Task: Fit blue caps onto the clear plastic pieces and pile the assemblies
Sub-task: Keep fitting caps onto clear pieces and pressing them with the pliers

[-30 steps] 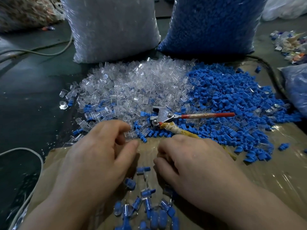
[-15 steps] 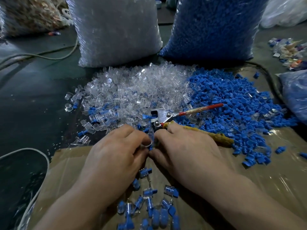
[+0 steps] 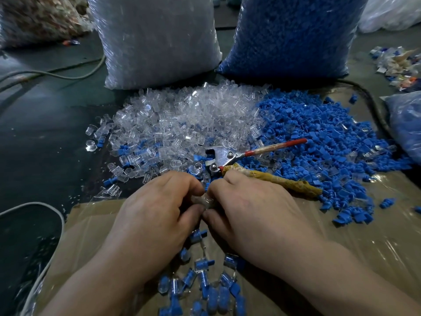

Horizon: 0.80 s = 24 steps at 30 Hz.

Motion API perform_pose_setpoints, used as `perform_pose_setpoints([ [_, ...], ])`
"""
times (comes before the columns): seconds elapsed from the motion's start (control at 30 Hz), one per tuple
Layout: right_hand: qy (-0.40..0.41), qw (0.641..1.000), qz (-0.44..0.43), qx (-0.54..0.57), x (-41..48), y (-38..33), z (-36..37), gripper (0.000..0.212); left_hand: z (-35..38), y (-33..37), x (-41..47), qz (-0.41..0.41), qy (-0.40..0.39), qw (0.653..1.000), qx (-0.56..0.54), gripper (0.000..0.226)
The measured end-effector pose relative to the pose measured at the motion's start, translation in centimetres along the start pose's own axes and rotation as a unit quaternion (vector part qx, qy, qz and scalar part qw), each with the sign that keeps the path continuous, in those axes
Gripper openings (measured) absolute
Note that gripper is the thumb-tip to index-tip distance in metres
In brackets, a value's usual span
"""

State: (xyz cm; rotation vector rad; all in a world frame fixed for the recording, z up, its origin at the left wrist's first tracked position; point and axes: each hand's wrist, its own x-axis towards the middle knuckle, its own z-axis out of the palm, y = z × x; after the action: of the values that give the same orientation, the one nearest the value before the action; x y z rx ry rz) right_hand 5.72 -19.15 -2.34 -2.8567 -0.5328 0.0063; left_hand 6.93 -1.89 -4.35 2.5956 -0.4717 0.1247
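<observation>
My left hand (image 3: 150,215) and my right hand (image 3: 252,213) meet fingertip to fingertip at the centre. Between them my left fingers pinch a clear plastic piece (image 3: 204,200), and my right fingers pinch a blue cap (image 3: 206,187) that shows just above it; most of both is hidden by the fingers. Behind the hands spreads a heap of clear pieces (image 3: 182,124), with a heap of blue caps (image 3: 323,142) to its right. A pile of finished assemblies (image 3: 202,281) lies on the cardboard (image 3: 376,236) under my wrists.
Pliers (image 3: 230,156) with one red and one cloth-wrapped handle lie where the two heaps meet. Two big bags stand behind, one of clear pieces (image 3: 159,39) and one of blue caps (image 3: 293,35). A white cable (image 3: 45,208) curves at the left.
My hands moved forward from the cardboard to the near edge of the heaps and came together. They now hold a clear piece and a blue cap between the fingertips.
</observation>
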Motion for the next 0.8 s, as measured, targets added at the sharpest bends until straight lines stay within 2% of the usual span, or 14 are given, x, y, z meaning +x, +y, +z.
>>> perform_pose_setpoints([
  [0.23,0.033,0.998,0.016,0.042,0.1,-0.1,0.0,0.012,-0.3,0.3,-0.1,-0.001,0.009,1.0,-0.02,0.014],
  [0.37,0.024,0.999,0.021,0.035,0.1,0.0,-0.1,0.021,-0.3,0.3,-0.2,-0.029,0.035,0.998,-0.036,0.008],
  [0.43,0.024,0.999,0.02,0.034,-0.2,0.3,-0.2,0.019,-0.2,0.2,-0.3,-0.049,0.06,0.995,-0.061,0.007],
  [0.6,-0.013,0.999,0.004,0.042,-0.8,0.7,-0.5,0.019,-0.3,0.0,-0.6,-0.094,0.083,0.971,-0.201,0.013],
  [0.8,-0.027,0.998,0.009,0.063,-0.9,1.0,-1.1,0.02,-0.7,0.0,-0.5,-0.121,0.051,0.922,-0.365,0.026],
])
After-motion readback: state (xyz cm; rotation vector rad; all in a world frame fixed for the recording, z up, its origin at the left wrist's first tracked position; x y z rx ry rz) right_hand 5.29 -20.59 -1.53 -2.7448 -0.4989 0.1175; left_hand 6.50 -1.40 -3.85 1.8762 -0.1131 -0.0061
